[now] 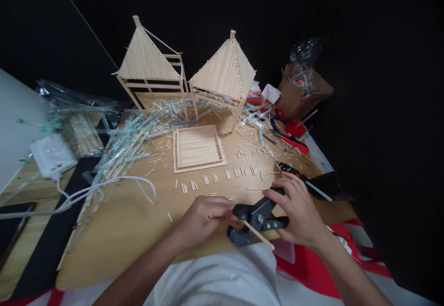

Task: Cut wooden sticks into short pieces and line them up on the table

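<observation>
My right hand (299, 211) is closed around the handles of a black hand cutter (255, 217), held over the table's near edge. A thin wooden stick (261, 236) crosses the cutter's jaws, its free end pointing down and right. My left hand (204, 218) pinches the stick's other end beside the jaws; the fingertips are partly hidden by the tool. Short cut stick pieces (214, 178) lie in small bundles in a row ahead of my hands. Behind them rests a flat stick panel (199, 146) with a raised frame.
Two stick models with pointed roofs, one at left (147, 61) and one at right (222, 72), stand at the back. Plastic wrappers (138, 128) and a white cable (104, 183) lie left. Pliers (289, 169), red-handled tools (293, 143) and a brown paper bag (294, 93) are on the right.
</observation>
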### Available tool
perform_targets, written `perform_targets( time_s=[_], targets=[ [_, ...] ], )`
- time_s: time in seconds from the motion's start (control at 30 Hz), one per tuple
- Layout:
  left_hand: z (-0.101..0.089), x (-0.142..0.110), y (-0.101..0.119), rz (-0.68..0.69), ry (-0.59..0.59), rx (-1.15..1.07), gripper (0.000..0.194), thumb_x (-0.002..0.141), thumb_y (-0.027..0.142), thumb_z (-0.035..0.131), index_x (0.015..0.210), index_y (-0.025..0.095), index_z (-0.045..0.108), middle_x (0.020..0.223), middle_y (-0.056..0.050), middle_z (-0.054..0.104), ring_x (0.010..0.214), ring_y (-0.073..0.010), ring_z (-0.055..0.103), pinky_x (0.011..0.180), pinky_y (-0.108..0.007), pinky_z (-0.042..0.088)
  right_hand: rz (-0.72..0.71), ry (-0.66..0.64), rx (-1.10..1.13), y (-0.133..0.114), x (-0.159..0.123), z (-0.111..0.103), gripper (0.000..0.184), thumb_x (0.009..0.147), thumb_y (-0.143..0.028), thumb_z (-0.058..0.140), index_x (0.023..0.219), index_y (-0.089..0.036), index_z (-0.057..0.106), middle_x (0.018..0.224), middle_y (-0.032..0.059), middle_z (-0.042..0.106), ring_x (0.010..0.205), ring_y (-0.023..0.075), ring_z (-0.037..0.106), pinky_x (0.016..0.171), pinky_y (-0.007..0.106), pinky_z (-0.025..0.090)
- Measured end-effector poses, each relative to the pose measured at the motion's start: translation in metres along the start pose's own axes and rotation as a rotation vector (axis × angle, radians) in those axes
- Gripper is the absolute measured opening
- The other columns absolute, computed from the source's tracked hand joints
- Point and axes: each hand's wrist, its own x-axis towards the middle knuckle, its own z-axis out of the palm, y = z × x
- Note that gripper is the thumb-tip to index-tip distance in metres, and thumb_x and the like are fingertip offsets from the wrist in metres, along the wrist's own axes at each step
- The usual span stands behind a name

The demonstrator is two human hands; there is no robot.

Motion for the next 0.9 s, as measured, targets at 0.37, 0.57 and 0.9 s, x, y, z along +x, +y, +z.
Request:
perform_targets(
  time_s=[0.37,0.57,0.9],
  targets=[
    [0.008,-0.008,-0.014,-0.367,-0.120,-0.219,0.022,0.082,0.019,0.056,0.069,0.017,0.072,0.064,-0.001,0.065,0.062,-0.0111,0.059,0.060,-0.019,0.043,0.070,-0.225,0.107,-0.001,-0.008,0.020,0.038,0.073,-0.024,0.060,0.110,-0.021,0.055,0.100,0.0099,0.055,0.095,0.0244,0.049,0.086,0.043,0.039],
    [0.041,-0.031,-0.031,-0.764,-0.095,-0.627,0.016,0.071,0.025,0.064,0.063,0.014,0.072,0.061,-0.002,0.067,0.058,-0.0139,0.060,0.060,-0.024,0.046,0.198,-0.478,0.251,-0.011,-0.030,0.027,0.036,0.078,-0.018,0.052,0.114,-0.023,0.052,0.094,0.0070,0.058,0.087,0.0212,0.053,0.076,0.033,0.040],
    [0.090,-0.072,-0.041,-1.168,-0.060,-1.105,0.019,0.057,0.026,0.074,0.061,0.009,0.066,0.057,-0.003,0.062,0.047,-0.0097,0.056,0.050,-0.020,0.043,0.542,-0.756,0.583,-0.047,-0.093,0.042,0.030,0.077,-0.036,0.058,0.104,-0.023,0.055,0.090,0.0029,0.066,0.079,0.0186,0.061,0.065,0.023,0.040]
  ],
)
